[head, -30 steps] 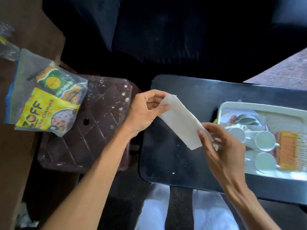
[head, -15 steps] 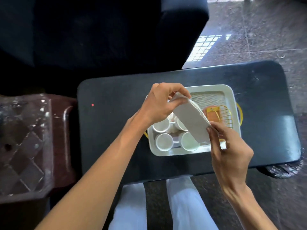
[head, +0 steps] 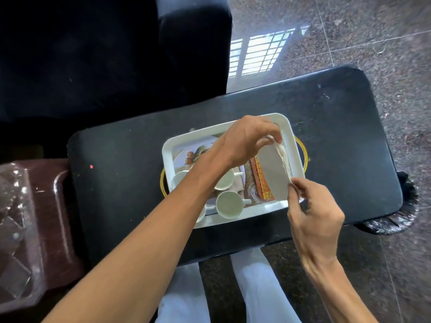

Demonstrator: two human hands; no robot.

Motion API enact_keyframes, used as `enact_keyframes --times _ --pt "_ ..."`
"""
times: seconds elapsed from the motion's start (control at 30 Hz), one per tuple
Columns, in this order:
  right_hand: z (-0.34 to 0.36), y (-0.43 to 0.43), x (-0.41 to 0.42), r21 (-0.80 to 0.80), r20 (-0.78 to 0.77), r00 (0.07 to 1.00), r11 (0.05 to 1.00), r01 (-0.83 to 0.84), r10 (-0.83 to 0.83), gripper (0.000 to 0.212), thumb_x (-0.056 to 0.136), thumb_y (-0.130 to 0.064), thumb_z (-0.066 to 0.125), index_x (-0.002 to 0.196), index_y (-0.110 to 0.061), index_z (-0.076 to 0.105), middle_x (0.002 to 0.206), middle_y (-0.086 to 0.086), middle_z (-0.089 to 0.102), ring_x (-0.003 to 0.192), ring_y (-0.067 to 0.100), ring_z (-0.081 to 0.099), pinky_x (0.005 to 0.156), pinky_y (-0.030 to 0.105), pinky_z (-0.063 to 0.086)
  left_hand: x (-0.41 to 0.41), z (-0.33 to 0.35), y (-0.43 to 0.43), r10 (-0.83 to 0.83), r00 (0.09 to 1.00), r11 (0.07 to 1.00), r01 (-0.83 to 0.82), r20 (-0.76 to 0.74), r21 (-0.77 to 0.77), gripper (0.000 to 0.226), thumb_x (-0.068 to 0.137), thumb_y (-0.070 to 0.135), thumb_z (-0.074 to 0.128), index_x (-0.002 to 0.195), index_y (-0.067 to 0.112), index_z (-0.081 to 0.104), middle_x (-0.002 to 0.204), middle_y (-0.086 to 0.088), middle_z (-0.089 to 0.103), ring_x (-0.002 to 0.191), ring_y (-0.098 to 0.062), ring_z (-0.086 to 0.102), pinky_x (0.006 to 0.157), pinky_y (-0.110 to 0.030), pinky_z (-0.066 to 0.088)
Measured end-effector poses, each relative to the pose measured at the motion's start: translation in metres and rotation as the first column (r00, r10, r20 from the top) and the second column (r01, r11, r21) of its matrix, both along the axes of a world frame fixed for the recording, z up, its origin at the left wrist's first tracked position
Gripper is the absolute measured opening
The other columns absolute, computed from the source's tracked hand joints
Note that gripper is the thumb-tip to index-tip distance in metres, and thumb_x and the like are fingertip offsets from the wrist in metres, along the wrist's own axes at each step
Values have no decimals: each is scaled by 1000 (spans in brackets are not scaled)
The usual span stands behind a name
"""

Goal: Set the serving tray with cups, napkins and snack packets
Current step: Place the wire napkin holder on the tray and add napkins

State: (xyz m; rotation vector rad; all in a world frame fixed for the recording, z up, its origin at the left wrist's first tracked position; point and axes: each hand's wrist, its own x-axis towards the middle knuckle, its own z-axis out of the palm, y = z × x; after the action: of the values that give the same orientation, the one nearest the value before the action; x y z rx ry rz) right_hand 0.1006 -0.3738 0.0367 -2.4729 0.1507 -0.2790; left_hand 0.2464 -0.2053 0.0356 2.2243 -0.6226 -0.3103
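Both hands are over the white serving tray [head: 168, 157], which sits mid-frame on a black table [head: 121, 164]. The left hand [head: 242, 141] reaches in from the lower left and pinches the far end of a folded white napkin [head: 272, 173] between thumb and fingertips. The right hand [head: 312, 213], coming up from the lower right, grips the napkin's near end the same way. The napkin stretches between them, tilted, above the right half of the tray, over an orange wire holder [head: 260, 180]. White cups [head: 229, 203] crowd the tray's left half, partly hidden under the left forearm. At the far left of the tray, something with a printed picture shows, too covered to name. A maroon stool [head: 58, 206] stands at the left edge of the frame, a clear plastic bag [head: 16, 229] lying on it.
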Motion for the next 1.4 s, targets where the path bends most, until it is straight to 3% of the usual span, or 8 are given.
enact_keyframes --times 0.17,0.27,0.5,0.57,0.77,1.07,1.17,1.4 --pt "-5 -2 2 3 -50 998 1000 28 -28 20 88 -3 71 108 -2 70 100 10 73 89 19 69 78 35 60 4 -9 -19 -10 998 1000 12 61 -21 5 86 2 76 90 3 78 94 -13 78 85 -31 73 75 -43 60" --pt "-5 -2 5 -6 -11 999 999 50 -50 16 90 -3 68 106 -2 71 96 9 72 85 17 67 84 18 52 8 -9 -23 -16 996 998 21 92 -54 6 85 -1 75 90 2 77 94 -13 77 83 -30 73 73 -42 61" --pt "-1 -7 6 9 67 995 997 77 -78 16 95 -9 60 103 1 68 95 10 69 89 6 58 90 6 42 16 0 -20 -17 990 990 37 140 -136 7 83 -2 77 89 1 77 90 -11 77 78 -24 73 73 -25 55" --pt "-4 -7 8 15 59 996 997 72 -73 16 94 -9 60 103 2 69 94 11 69 88 6 57 90 6 42 17 1 -18 -34 990 990 52 138 -131 7 82 -3 77 89 0 77 90 -11 77 77 -24 73 73 -22 54" --pt "-12 -4 5 38 48 999 999 18 -20 22 98 -17 56 104 0 68 96 9 68 93 3 56 92 5 42 17 -4 -11 -77 997 995 79 33 -69 7 86 -1 75 93 0 77 94 -12 77 85 -28 74 76 -42 60" --pt "-33 1 -2 35 -63 998 999 6 -4 19 92 -14 59 104 -1 67 98 9 68 92 7 60 92 2 41 15 -20 -7 -131 988 990 134 -78 39 10 90 4 74 99 4 78 101 -12 77 93 -26 72 81 -41 59" --pt "-37 1 -2 23 -104 995 1000 -9 11 17 96 -15 58 106 -3 66 99 8 70 92 10 64 89 8 47 14 -29 -7 -136 984 987 145 -119 71 11 92 6 72 101 6 77 105 -11 77 97 -25 72 84 -42 59" --pt "-42 0 1 -45 -208 978 999 19 -28 22 91 -22 62 107 -8 68 101 5 73 88 17 69 73 26 56 17 -45 -15 -153 971 967 185 -183 173 15 94 9 70 108 6 76 111 -12 75 103 -25 70 81 -20 43"
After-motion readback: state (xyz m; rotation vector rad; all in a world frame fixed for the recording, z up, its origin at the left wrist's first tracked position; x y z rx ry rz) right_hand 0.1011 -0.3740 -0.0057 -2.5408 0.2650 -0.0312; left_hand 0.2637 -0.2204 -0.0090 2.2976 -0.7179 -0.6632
